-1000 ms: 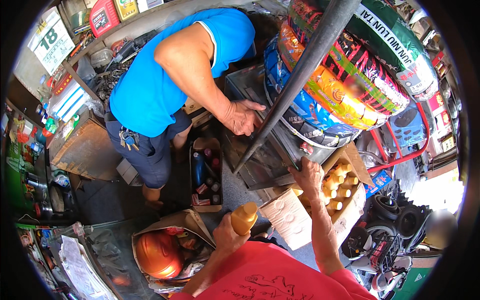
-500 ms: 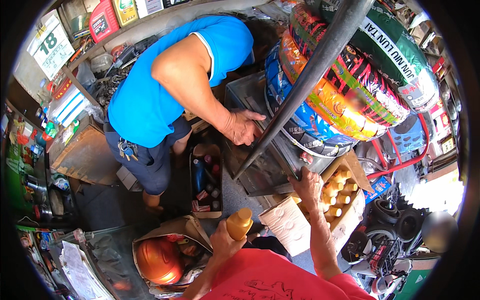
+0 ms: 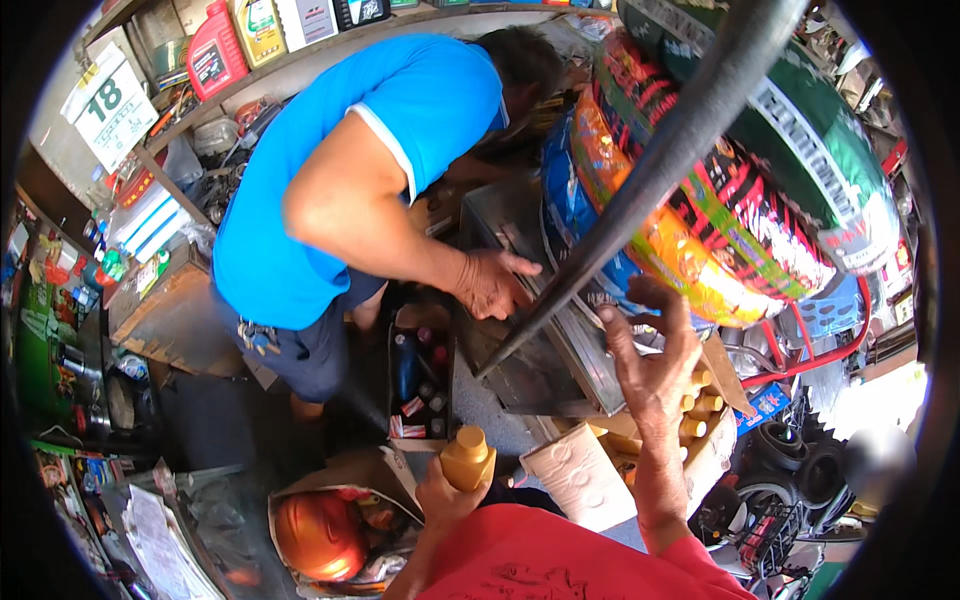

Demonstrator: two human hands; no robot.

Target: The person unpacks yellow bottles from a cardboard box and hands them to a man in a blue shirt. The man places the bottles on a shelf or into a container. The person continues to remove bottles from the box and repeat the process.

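Note:
My left hand (image 3: 443, 498) is closed around a yellow plastic bottle (image 3: 467, 460), held upright in front of my red shirt. Fingers apart and holding nothing, my right hand (image 3: 660, 360) is raised over the near corner of a dark metal cabinet (image 3: 535, 375). Beyond its fingertips are stacked tyres in bright wrapping (image 3: 690, 275). Below that hand stands an open carton (image 3: 712, 460) of several yellow bottles (image 3: 704, 404), partly hidden by my forearm. A co-worker in a blue shirt (image 3: 300, 190) bends over the cabinet, one hand (image 3: 492, 285) on it.
A thick dark pole (image 3: 620, 215) slants across the view above the cabinet. A box of dark bottles (image 3: 408, 365) stands on the floor. Left of me, an orange helmet (image 3: 320, 535) lies in a carton. Small wheels and tyres (image 3: 800, 450) crowd the right.
My right hand has lifted off the cabinet edge, moved up toward the tyres and spread its fingers. The bottle in my left hand has shifted slightly down and left.

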